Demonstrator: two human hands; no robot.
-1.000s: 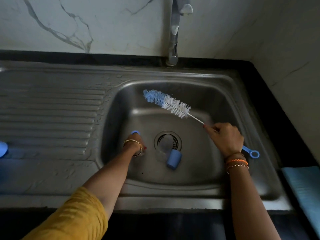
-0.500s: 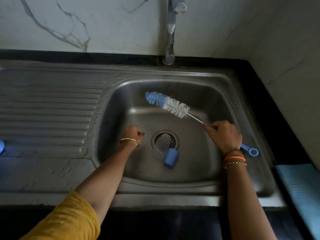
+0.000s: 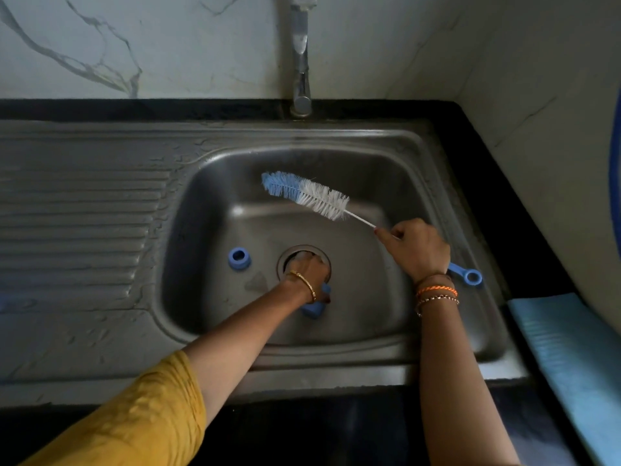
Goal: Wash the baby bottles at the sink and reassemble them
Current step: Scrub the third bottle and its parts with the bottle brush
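Observation:
A baby bottle lies on its side by the drain of the steel sink (image 3: 208, 230); only its blue cap (image 3: 314, 309) shows below my wrist. My left hand (image 3: 309, 269) reaches down over the drain, its fingers curled round the bottle's clear body, which is mostly hidden. A blue screw ring (image 3: 239, 258) sits alone on the sink floor to the left. My right hand (image 3: 416, 252) grips the handle of a blue-and-white bottle brush (image 3: 305, 195), whose bristles point up and left above the basin.
The tap (image 3: 300, 62) stands at the back, with no water running. A ribbed drainboard (image 3: 84, 230) stretches to the left. A light blue cloth (image 3: 564, 348) lies on the black counter at the right, and a blue-edged object (image 3: 616, 163) shows at the right border.
My left hand let go of the blue ring at the sink's left and moved right onto the bottle at the drain. The brush hand stayed nearly still.

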